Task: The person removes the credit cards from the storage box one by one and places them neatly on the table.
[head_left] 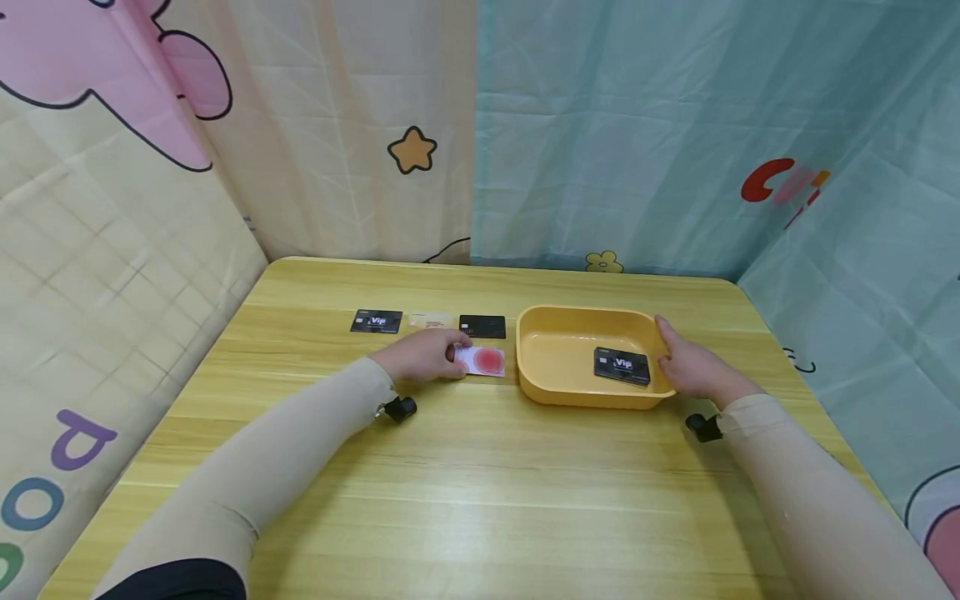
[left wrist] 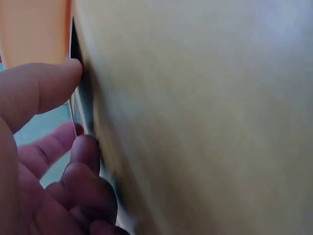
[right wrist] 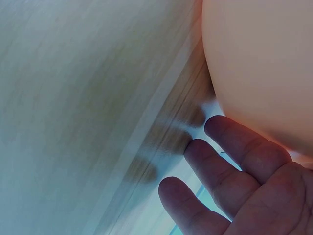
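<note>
On the wooden table (head_left: 465, 483), head view: yellow tray (head_left: 558, 392) is the landmark. Left hand (head_left: 423, 354) lies just left of the tray, fingers curled onto the white card with a red spot (head_left: 486, 361), which lies flat with its right edge near the tray wall. Right hand (head_left: 693, 362) rests against the tray's right rim, fingers mostly straight, holding nothing. A black Vip card (head_left: 622, 366) lies inside the tray, toward its right side. Behind-left of the tray, a row: black card (head_left: 482, 326), pale card (head_left: 431, 320), another black Vip card (head_left: 376, 321).

Risk: the card is flat, so fingertips may slide off it or push it into the tray wall; a lift could clip the rim. The right hand could nudge the tray.

Room: open tabletop in front of the tray; the curtain stands close behind and to its right.

Left wrist view: thumb (left wrist: 41, 90) and fingers (left wrist: 85, 152) pinch a thin card edge; the grip looks light, and a slip is possible.

Right wrist view: right fingers (right wrist: 234, 152) are spread and loose beside the tray wall (right wrist: 254, 63), gripping nothing.
</note>
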Demonstrator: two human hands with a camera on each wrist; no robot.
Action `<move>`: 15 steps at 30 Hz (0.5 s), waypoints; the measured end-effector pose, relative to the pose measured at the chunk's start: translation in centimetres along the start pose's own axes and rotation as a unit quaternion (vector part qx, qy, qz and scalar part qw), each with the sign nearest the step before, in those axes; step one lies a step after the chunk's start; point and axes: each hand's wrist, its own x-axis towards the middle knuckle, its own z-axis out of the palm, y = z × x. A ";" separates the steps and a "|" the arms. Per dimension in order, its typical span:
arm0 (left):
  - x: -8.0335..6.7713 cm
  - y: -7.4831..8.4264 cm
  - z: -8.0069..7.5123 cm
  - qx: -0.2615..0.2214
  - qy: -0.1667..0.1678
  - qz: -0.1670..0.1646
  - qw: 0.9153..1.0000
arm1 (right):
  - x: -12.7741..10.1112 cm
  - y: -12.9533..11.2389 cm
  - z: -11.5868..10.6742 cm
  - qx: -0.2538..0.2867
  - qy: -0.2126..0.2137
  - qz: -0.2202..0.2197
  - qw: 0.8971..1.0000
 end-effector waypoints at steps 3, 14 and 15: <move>0.0 0.3 0.1 0.011 0.002 -0.008 1.000 | 0.0 0.0 0.0 0.000 0.001 -0.002 1.000; 0.3 0.4 0.2 0.010 0.008 -0.017 1.000 | 0.0 0.1 0.1 0.002 0.003 -0.008 1.000; 0.3 0.4 0.3 0.009 0.008 -0.016 1.000 | 0.0 0.1 0.1 0.002 0.003 -0.007 1.000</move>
